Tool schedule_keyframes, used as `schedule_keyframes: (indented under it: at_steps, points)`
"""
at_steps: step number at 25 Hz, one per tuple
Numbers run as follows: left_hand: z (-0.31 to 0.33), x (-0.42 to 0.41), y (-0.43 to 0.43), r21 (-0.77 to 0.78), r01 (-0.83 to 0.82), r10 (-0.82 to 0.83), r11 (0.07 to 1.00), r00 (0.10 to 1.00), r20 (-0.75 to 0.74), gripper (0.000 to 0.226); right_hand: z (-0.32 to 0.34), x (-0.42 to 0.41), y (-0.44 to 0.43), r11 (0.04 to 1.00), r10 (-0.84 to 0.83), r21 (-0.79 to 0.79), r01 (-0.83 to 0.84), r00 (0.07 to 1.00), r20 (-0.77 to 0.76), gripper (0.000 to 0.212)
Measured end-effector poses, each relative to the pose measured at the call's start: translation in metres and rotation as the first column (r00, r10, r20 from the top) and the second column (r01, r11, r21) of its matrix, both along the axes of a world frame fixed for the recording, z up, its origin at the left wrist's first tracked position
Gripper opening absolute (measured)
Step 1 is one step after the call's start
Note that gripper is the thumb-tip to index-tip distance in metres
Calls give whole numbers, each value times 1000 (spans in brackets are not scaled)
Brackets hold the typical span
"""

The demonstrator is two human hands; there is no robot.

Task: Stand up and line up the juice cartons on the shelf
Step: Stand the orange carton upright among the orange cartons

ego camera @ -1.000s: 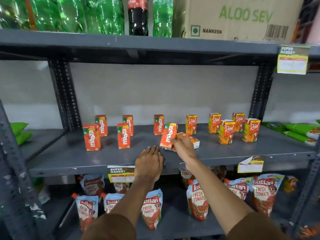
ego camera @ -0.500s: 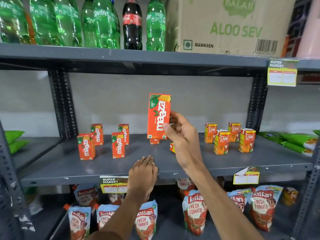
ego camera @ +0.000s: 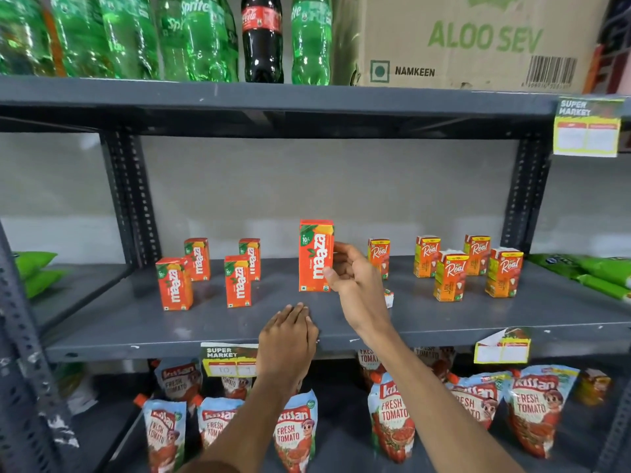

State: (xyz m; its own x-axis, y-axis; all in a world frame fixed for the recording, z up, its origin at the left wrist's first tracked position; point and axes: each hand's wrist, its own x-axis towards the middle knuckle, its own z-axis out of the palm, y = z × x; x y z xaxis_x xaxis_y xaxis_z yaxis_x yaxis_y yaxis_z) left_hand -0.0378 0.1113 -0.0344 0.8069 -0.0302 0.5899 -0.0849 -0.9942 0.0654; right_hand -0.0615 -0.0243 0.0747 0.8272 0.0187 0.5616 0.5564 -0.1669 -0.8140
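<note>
My right hand [ego camera: 351, 278] pinches the right edge of an orange Maaza juice carton [ego camera: 316, 256], holding it upright with its base at shelf level; whether it touches the grey shelf [ego camera: 444, 322] I cannot tell. My left hand [ego camera: 288, 336] rests flat on the shelf's front edge, fingers straight. Several Maaza cartons [ego camera: 238, 280] stand upright to the left. Several Real cartons [ego camera: 450, 276] stand upright to the right. One small carton [ego camera: 388, 298] lies on its side, mostly hidden behind my right wrist.
Green and dark soda bottles [ego camera: 201, 39] and a cardboard box [ego camera: 478, 42] sit on the shelf above. Tomato sauce pouches [ego camera: 392, 418] fill the shelf below. Green packets [ego camera: 587, 271] lie at the far right, and perforated uprights [ego camera: 133, 206] frame the bay.
My right hand picked the Maaza carton up off the shelf, raised it upright, and has now lowered it to shelf level. My left hand stayed on the shelf edge.
</note>
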Motion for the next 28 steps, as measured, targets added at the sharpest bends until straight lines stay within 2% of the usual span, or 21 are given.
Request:
schedule_keyframes:
  at_steps: [7, 15, 20, 22, 25, 26, 28]
  points:
    - [-4, 9, -2, -6, -12, 12, 1000, 1000, 22, 68, -44, 70, 13, 972, -163, -195, 132, 975, -152, 29]
    - [-4, 10, -1, -4, -31, 31, 1000, 999, 45, 56, -61, 109, 22, 953, -177, -285, 100, 949, -260, 31]
    - [1, 4, 0, 18, -23, 21, 1000, 997, 77, 50, -62, 103, 23, 937, -170, -340, 82, 957, -235, 44]
    - [1, 0, 2, -91, 48, -36, 995, 991, 128, 40, -63, 93, 18, 917, -200, -375, 137, 971, -134, 58]
    - [-3, -8, -3, -269, 247, -161, 931, 939, 305, 29, -57, 81, -12, 815, -361, -418, 402, 916, 178, 73]
    - [-2, -8, -9, -264, 291, -190, 920, 917, 350, 28, -55, 82, -28, 760, -420, -423, 494, 869, 260, 73]
    - [4, -3, -33, -165, 318, -242, 934, 900, 362, 31, -57, 84, -62, 673, -486, -470, 572, 820, 301, 76]
